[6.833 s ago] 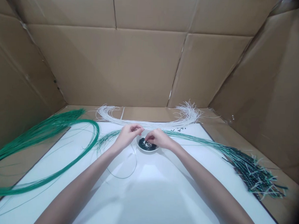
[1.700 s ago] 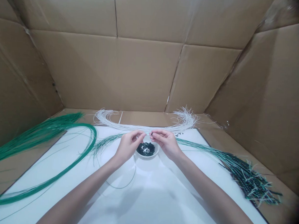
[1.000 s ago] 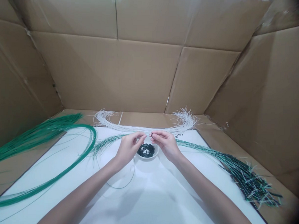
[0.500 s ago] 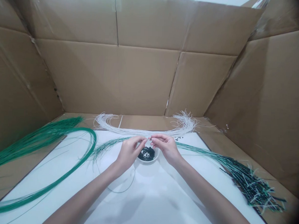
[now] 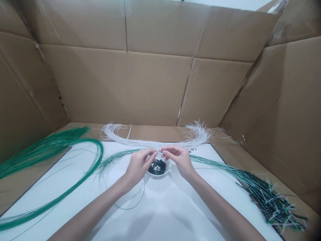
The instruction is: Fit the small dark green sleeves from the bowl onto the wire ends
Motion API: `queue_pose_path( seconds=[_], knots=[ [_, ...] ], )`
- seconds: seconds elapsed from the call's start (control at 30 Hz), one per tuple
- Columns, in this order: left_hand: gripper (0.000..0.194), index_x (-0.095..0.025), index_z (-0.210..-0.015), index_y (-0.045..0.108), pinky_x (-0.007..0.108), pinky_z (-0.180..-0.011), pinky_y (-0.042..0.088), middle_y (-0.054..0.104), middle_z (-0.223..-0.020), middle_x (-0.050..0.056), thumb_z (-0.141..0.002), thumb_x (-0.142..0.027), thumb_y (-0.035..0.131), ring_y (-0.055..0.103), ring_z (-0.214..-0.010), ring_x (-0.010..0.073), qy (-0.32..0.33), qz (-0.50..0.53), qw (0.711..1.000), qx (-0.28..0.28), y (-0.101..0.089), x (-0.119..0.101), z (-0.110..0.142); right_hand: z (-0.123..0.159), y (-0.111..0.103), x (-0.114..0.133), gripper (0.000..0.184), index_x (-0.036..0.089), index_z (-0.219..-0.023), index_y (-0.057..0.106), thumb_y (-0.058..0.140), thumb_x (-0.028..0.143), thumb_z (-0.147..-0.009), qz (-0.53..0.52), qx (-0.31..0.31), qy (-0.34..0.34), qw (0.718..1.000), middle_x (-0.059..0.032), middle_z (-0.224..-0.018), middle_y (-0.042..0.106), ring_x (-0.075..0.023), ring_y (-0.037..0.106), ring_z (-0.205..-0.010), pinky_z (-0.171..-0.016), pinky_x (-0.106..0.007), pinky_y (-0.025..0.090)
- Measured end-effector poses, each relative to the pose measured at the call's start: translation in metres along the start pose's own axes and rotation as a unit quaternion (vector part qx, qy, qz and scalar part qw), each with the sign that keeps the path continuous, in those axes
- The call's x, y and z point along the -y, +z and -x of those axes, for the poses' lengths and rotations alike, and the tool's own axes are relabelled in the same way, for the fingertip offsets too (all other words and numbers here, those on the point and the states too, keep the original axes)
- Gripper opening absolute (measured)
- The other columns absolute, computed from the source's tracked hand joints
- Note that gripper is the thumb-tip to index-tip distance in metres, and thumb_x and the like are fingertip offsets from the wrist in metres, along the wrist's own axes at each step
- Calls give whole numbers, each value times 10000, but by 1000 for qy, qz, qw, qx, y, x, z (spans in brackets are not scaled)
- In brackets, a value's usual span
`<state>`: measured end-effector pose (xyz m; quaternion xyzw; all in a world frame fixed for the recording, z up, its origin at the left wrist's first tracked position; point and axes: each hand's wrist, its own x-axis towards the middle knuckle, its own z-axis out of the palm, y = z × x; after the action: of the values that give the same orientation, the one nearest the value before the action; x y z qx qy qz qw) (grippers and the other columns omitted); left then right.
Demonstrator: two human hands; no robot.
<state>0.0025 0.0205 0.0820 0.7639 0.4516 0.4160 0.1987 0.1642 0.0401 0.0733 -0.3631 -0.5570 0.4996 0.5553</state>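
Hovering by the white bowl [image 5: 168,167], the left hand [image 5: 139,165] and right hand [image 5: 181,161] nearly meet.
Both hands' fingers [image 5: 151,159] are pinched narrow, anything between them too small to tell; black beads [image 5: 159,167] lie in the bowl on the surface [image 5: 157,215], with beaded green strands [image 5: 270,201] to the right.

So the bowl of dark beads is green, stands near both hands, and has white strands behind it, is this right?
Not quite: the head view shows that the bowl of dark beads is white. It does stand near the left hand and the right hand, with white strands behind it.
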Motion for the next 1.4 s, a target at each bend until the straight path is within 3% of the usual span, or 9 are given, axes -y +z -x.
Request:
queue_pose_path(
  seconds=[0.7, 1.03, 1.4],
  knots=[
    [184, -197, -789, 630, 196, -640, 390, 651, -748, -14, -805, -237, 451, 558, -678, 108, 26, -35, 999, 8, 1, 4, -1, 3, -6, -4, 125, 184, -750, 676, 621, 271, -678, 145, 26, -79, 986, -46, -748, 659, -140, 604, -645, -548, -234, 488],
    [206, -204, -790, 647, 218, -620, 378, 647, -706, -8, -799, -237, 444, 547, -651, 127, 20, -56, 998, 34, -1, 3, -1, 0, -5, -6, 150, 173, -728, 667, 634, 303, -660, 94, 23, -58, 994, -37, -686, 654, -112, 560, -531, -518, -243, 480],
    [220, -191, -795, 636, 198, -616, 367, 650, -756, -9, -811, -283, 437, 534, -649, 108, -3, -3, 1000, 27, 0, 3, -3, 2, -6, -10, 165, 193, -773, 686, 612, 314, -687, 152, 34, -76, 985, -46, -741, 667, -147, 597, -612, -531, -254, 493]
  ],
)
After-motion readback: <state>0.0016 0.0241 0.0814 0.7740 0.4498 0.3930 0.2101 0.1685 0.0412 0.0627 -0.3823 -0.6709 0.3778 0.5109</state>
